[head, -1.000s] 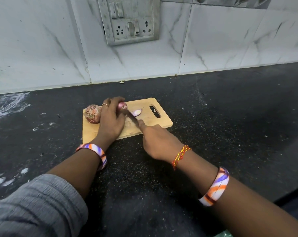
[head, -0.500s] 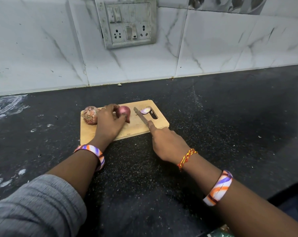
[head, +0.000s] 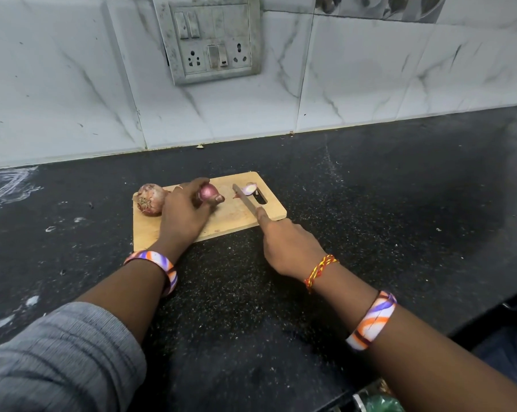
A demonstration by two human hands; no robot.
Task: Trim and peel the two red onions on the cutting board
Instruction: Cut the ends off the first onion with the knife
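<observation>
A small wooden cutting board [head: 221, 221] lies on the black counter. My left hand [head: 183, 215] grips a red onion [head: 209, 194] at the board's middle, its pointed end facing right. A second onion [head: 150, 199] with dry papery skin sits at the board's left end, just left of that hand. My right hand [head: 290, 245] holds a knife [head: 244, 199] by its handle, forefinger along the blade, which lies low over the board's right part. A cut-off onion end [head: 249, 188] lies beside the blade's tip near the board's handle slot.
The black stone counter [head: 370, 203] stretches right and toward me, with white smears at the far left [head: 4, 185]. A marble-tiled wall with a switch and socket plate [head: 211, 40] rises behind the board. The counter's front edge runs at the lower right.
The knife has drawn right, away from the onion, and the cut-off end has shifted toward the board's slot. My left hand has turned the onion so its pointed end faces right.
</observation>
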